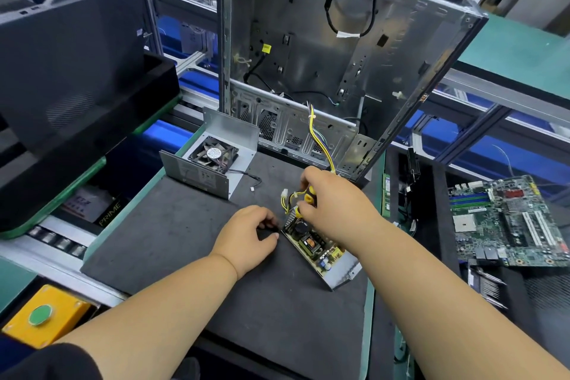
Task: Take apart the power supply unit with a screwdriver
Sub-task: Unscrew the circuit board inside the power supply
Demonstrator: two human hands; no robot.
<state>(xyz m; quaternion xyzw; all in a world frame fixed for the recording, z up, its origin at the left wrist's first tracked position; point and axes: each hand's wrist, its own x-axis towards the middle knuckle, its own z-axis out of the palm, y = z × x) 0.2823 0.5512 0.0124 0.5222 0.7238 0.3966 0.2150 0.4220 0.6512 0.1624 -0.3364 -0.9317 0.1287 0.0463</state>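
Right hand (pixel 333 203) grips the screwdriver (pixel 305 194) over the power supply board (pixel 314 244); left hand (pixel 246 234) pinches its corner, fan cover (pixel 212 157) behind.

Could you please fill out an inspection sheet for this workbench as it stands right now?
Surface: dark foam mat.
Job's things: open power supply base, board exposed; screwdriver over it.
Clutter: cover with fan set aside; motherboard at right.
Grips: right hand holds screwdriver; left hand steadies the base's edge.
Cables: yellow wire bundle rising from supply.
Surroundings: empty PC chassis behind; green button box.
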